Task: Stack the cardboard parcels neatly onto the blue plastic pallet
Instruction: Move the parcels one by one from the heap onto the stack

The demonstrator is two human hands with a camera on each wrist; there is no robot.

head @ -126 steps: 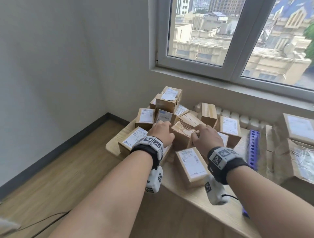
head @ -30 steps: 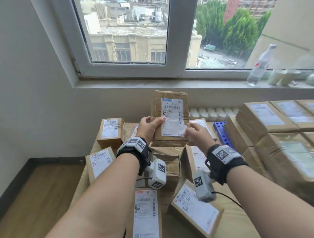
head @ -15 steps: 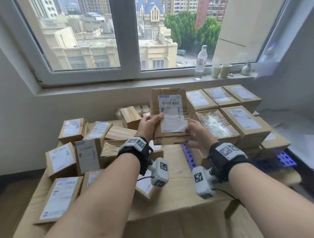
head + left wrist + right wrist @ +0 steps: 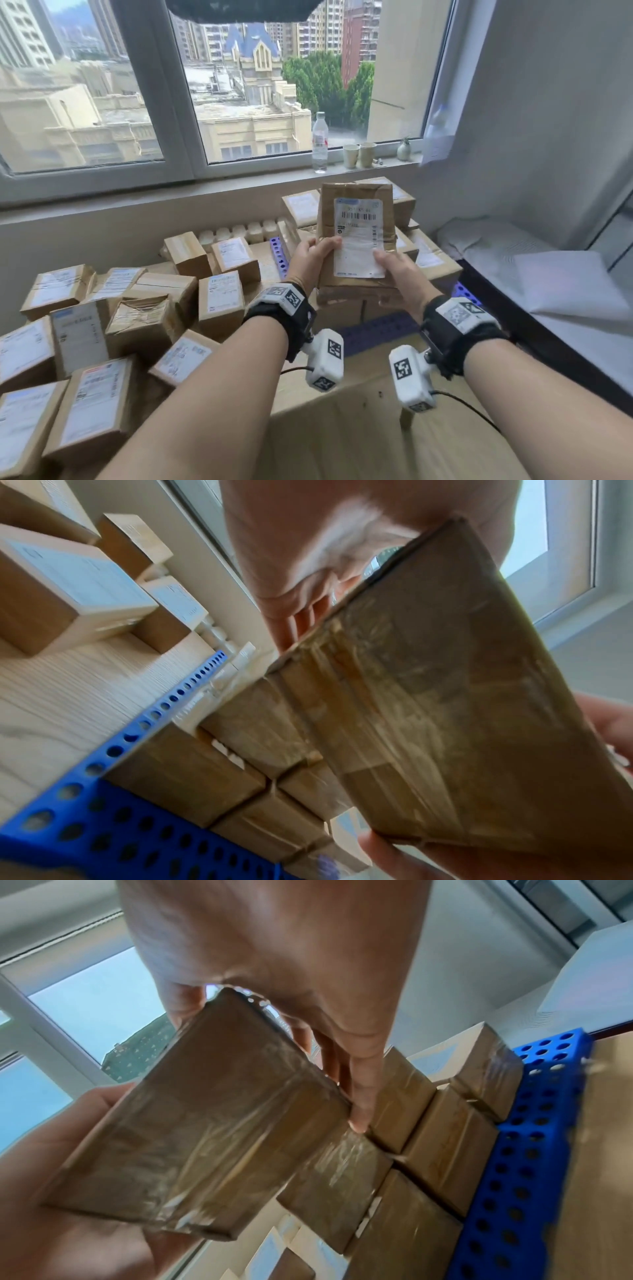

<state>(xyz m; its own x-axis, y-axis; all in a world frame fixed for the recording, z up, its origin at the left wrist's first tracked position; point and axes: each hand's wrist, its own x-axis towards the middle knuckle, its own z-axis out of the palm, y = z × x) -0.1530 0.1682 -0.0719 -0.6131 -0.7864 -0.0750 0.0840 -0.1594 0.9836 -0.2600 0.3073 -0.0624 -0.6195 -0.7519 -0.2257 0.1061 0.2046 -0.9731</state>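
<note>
- Both hands are holding one cardboard parcel point(image 4: 356, 240) in the air, label face toward the person. The left hand point(image 4: 310, 257) is gripping its left edge, thumb on the front and fingers point(image 4: 301, 620) behind. The right hand point(image 4: 399, 270) is gripping the lower right corner the same way.
- The parcel is hanging above the stacked parcels point(image 4: 428, 1150) on the blue plastic pallet point(image 4: 527, 1150), touching none of them.
- Loose parcels point(image 4: 137, 308) are lying jumbled on the wooden table point(image 4: 342, 428), to the person's left.
- Judged step: carrying to placement. The parcel is being held upright; it should be laid flat before release.
- Recommended: line its edges up with the neighbouring boxes, lower it squarely, and keep the fingers behind it clear of the gap as it seats.
- Risk: the tape wrap looks slick, so a loose grip could slip.
- Free spots on the stack are hidden behind the parcel.
</note>
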